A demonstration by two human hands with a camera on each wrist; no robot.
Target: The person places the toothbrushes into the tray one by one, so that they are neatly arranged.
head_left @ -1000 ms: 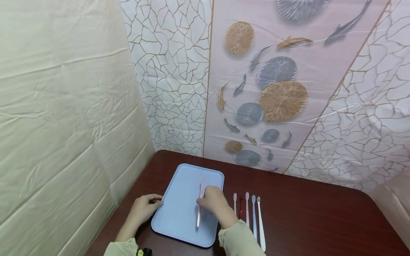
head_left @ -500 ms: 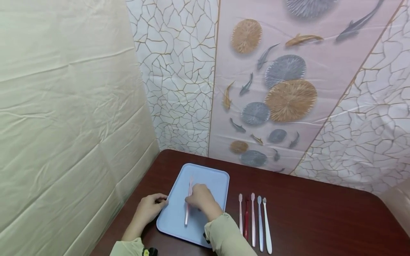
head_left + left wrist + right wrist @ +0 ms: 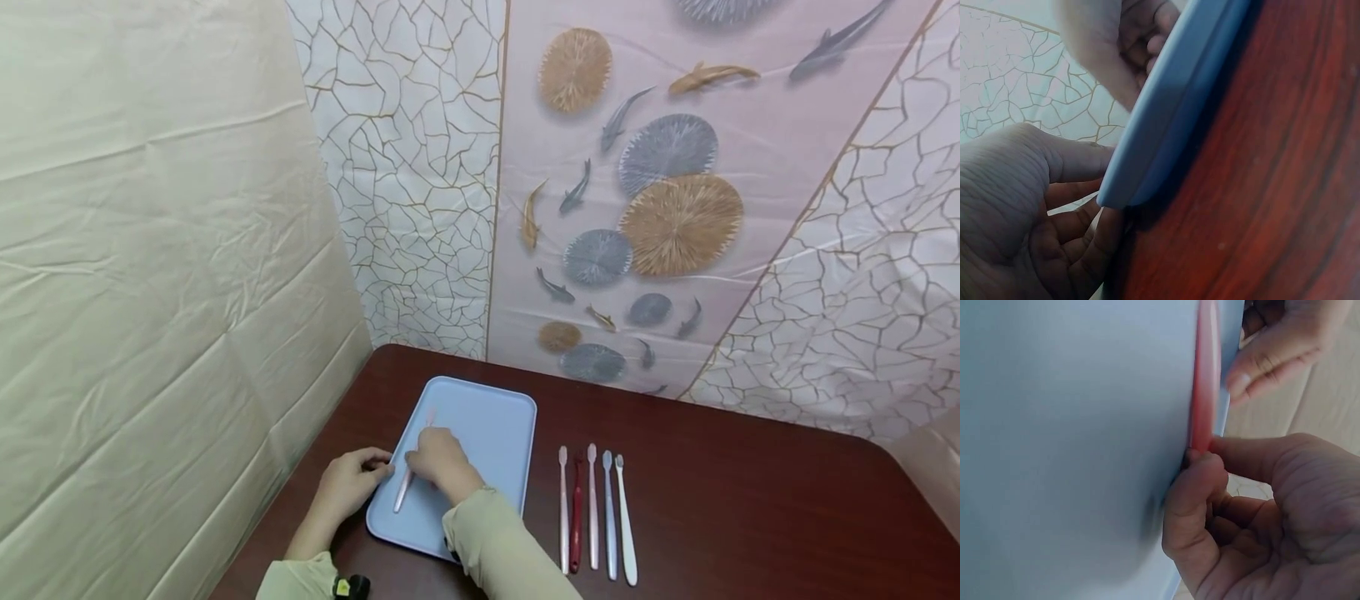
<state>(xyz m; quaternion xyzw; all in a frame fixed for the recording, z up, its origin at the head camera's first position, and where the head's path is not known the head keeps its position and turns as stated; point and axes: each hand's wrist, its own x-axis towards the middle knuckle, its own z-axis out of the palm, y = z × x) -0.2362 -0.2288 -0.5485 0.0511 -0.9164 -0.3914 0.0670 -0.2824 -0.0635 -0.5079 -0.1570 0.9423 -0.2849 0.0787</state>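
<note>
My right hand (image 3: 441, 461) pinches a pale pink toothbrush (image 3: 402, 492) between thumb and fingers over the left side of a light blue tray (image 3: 487, 433). The brush runs lengthwise, close to the tray's left rim; my hand covers its middle. In the right wrist view, the toothbrush handle (image 3: 1205, 381) sticks out from the fingertips, near or on the tray surface. At the tray's left edge, my left hand (image 3: 347, 487) holds the rim. The left wrist view has the thumb and fingers of this hand (image 3: 1022, 206) on either side of the tray edge (image 3: 1147, 144).
To the right of the tray, several toothbrushes lie side by side on the dark red-brown table (image 3: 750, 508): pink, a red one (image 3: 577, 517), pink, a blue one (image 3: 610, 517) and a white one (image 3: 626, 525). Cloth-covered walls stand behind and left.
My right hand has carried the pink toothbrush leftward across the tray to near its left rim. The left hand has stayed at the tray edge. The head view has shifted slightly.
</note>
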